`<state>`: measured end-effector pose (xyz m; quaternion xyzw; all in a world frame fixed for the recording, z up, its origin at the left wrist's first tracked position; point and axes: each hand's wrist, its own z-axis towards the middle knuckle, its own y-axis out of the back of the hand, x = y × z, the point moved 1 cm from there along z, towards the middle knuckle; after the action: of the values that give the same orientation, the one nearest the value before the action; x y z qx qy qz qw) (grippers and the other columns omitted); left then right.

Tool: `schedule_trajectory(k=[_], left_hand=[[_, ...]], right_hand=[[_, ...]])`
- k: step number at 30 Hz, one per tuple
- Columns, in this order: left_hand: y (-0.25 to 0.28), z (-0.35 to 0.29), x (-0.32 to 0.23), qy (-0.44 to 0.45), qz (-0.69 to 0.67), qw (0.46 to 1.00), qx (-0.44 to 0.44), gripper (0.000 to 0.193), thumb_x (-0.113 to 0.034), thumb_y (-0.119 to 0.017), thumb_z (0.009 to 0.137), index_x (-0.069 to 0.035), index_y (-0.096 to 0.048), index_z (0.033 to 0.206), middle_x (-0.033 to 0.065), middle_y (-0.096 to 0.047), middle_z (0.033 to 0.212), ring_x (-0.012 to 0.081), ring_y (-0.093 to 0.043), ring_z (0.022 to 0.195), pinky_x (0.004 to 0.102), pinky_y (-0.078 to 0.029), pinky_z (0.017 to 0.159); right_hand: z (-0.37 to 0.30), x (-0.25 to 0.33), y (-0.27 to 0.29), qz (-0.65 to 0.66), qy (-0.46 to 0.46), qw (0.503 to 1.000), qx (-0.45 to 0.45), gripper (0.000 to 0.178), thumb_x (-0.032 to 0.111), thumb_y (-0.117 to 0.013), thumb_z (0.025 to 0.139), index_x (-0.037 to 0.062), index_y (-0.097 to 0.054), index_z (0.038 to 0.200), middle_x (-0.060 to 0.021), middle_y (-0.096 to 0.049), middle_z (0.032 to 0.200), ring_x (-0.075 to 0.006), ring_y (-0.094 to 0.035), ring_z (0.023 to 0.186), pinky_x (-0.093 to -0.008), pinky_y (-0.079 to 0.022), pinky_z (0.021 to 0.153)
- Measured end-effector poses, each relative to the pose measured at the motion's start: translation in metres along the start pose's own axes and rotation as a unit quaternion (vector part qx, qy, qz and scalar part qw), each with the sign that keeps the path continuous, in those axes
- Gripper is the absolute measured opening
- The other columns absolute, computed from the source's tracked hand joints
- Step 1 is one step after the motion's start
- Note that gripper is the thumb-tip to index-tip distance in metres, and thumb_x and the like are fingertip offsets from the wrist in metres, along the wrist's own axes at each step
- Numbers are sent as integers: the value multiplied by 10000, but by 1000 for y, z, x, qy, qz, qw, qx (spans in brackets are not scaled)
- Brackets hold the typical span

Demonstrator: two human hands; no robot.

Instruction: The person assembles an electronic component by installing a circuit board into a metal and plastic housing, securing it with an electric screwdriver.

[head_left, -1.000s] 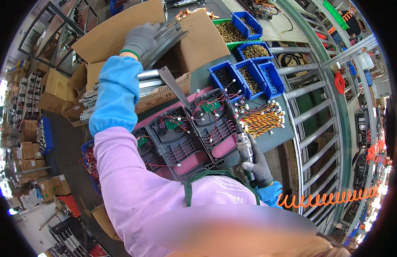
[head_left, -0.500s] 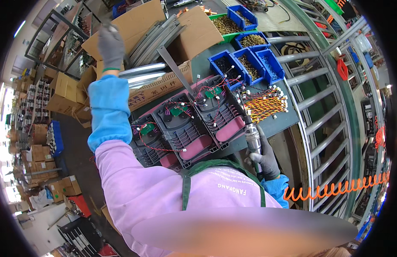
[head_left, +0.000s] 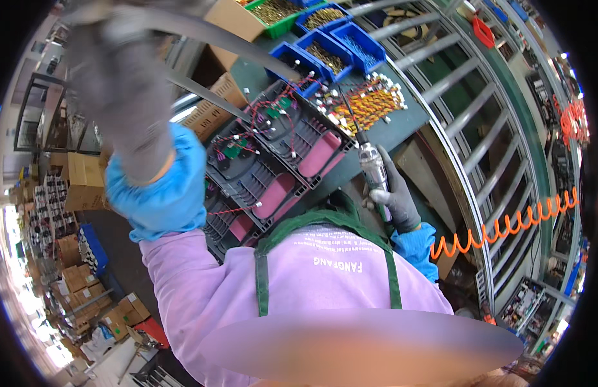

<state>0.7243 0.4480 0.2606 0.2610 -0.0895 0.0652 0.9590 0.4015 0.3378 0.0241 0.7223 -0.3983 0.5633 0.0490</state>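
My left hand [head_left: 118, 84], in a grey glove, is raised at the upper left and smeared by motion. A long grey metal strip [head_left: 215, 39], also blurred, runs from its fingers toward the bins. My gloved right hand [head_left: 399, 197] is wrapped round a silver power screwdriver [head_left: 374, 169], its long bit pointing up toward the wire bundle. Between my arms lie several dark plastic housings [head_left: 286, 132] with pink pads [head_left: 321, 153], green circuit boards [head_left: 234, 148] and red wires. Another metal strip [head_left: 212, 100] slants down to the housings, its far end hidden behind my left hand.
Yellow, red and black wires [head_left: 370, 106] with white connectors lie right of the housings. Blue bins [head_left: 357, 48] of small fasteners stand behind them. A cardboard box [head_left: 215, 116] is partly hidden by my left arm. Metal rollers [head_left: 463, 80] and an orange coiled hose [head_left: 505, 226] are on the right.
My left hand has lifted from the cardboard box, nearer the camera, with a metal strip now extending from it. My right hand still grips the screwdriver. The whole view has shifted and turned.
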Motion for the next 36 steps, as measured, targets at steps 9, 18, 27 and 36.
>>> schedule_trajectory(k=[9,18,27,36], left_hand=[[-135,-107,-60,371,-535,759,29,168,-64,-382,978,4,-455,1114,132,-630,898,215,-673,855,305,-563,776],[-153,-142,-80,413,-529,724,160,173,-84,-523,936,-8,-531,1091,82,-654,891,153,-635,888,284,-503,804],[-140,-94,-17,457,-410,789,23,205,-174,-597,925,-18,-632,1053,51,-689,933,98,-629,856,243,-487,793],[-177,-131,-6,461,-385,799,34,217,-147,-622,907,-15,-625,1080,64,-702,932,110,-643,885,244,-487,812]], right_hand=[[-18,-6,16,-15,-15,999,-43,1075,194,-770,600,81,-178,1491,-108,-504,1196,-137,-559,749,-258,-507,604],[-15,-8,13,-14,13,999,-38,1067,211,-775,618,92,-176,1493,-109,-496,1222,-126,-560,734,-260,-500,605],[-7,-6,13,3,-14,1000,5,1002,87,-725,660,110,-174,1496,-109,-510,1191,-125,-560,691,-262,-480,599],[12,-9,10,0,-33,998,51,994,28,-703,660,130,-180,1499,-105,-504,1220,-113,-537,690,-257,-476,606]])
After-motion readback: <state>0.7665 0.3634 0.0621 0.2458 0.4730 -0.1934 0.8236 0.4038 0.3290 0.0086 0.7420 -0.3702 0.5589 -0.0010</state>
